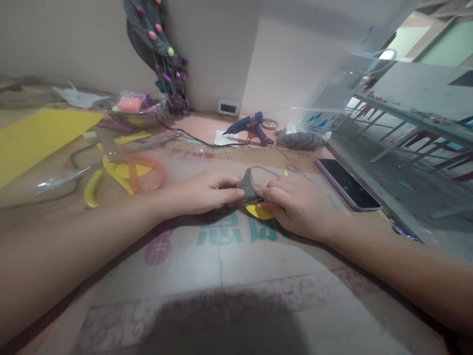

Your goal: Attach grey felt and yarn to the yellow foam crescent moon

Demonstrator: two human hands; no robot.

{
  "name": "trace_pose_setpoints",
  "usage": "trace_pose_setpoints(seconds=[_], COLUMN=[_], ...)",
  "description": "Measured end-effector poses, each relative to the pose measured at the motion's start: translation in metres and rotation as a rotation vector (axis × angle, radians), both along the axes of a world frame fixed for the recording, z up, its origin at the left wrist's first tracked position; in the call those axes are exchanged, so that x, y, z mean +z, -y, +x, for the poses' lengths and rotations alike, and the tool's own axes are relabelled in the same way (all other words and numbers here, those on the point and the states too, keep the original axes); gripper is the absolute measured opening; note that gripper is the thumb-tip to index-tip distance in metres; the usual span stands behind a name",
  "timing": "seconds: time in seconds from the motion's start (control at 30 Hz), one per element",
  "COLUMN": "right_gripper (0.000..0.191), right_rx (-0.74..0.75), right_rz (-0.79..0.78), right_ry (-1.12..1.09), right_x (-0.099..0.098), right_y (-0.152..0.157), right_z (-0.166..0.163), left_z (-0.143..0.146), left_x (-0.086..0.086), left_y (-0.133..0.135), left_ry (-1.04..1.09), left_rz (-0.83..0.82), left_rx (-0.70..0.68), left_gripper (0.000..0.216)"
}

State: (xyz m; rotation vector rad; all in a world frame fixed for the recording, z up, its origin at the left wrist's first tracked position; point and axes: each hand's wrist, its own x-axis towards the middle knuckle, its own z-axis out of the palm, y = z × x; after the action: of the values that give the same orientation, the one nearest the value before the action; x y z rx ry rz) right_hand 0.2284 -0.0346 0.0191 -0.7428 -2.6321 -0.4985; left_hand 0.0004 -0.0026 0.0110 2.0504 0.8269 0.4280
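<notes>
- Left hand (209,191) and right hand (297,204) both pinch the tapered grey yarn-wrapped yellow piece (249,187), nearer than the blue plastic glue gun (254,121).
- Slackened fingertips could loosen the wraps.

Flat-lying phone (347,185), small white clock (228,107)

Qty — 1 gry wedge (249,188) | 1 glue gun (254,124) | 1 ph. (347,184) | 1 yarn bndl. (301,141)
</notes>
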Motion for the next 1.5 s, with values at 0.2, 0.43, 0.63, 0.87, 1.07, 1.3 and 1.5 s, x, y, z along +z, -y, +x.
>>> trace_pose_setpoints(seconds=[0.2,0.43,0.63,0.87,1.07,1.3,1.5], right_gripper=[0.031,0.03,0.023,0.029,0.015,0.029,0.03], right_rx=[0.011,0.031,-0.067,-0.135,-0.142,-0.141,-0.126], right_rz=[0.007,0.0,-0.083,-0.078,-0.076,-0.074,-0.084], right_ry=[0.006,0.002,-0.143,-0.162,-0.152,-0.162,-0.159], right_x=[-0.002,-0.004,-0.003,-0.005,-0.006,-0.005,-0.004], right_y=[-0.001,-0.002,0.002,0.0,-0.006,-0.004,-0.004], right_z=[0.001,0.002,0.006,0.012,0.012,0.009,0.008], left_z=[0.0,0.001,0.0,0.0,0.001,0.004,0.002], left_x=[0.0,0.0,0.001,-0.003,-0.001,-0.003,-0.006], left_y=[0.0,0.0,0.0,-0.002,-0.001,0.002,0.001], left_ry=[-0.002,-0.029,0.021,0.061,0.053,0.009,-0.029], left_rz=[0.016,0.034,0.046,0.043,0.122,0.207,0.202], left_rx=[0.005,0.012,0.004,0.014,0.069,0.059,0.058], left_gripper=[0.025,0.025,0.026,0.025,0.029,0.03,0.03])
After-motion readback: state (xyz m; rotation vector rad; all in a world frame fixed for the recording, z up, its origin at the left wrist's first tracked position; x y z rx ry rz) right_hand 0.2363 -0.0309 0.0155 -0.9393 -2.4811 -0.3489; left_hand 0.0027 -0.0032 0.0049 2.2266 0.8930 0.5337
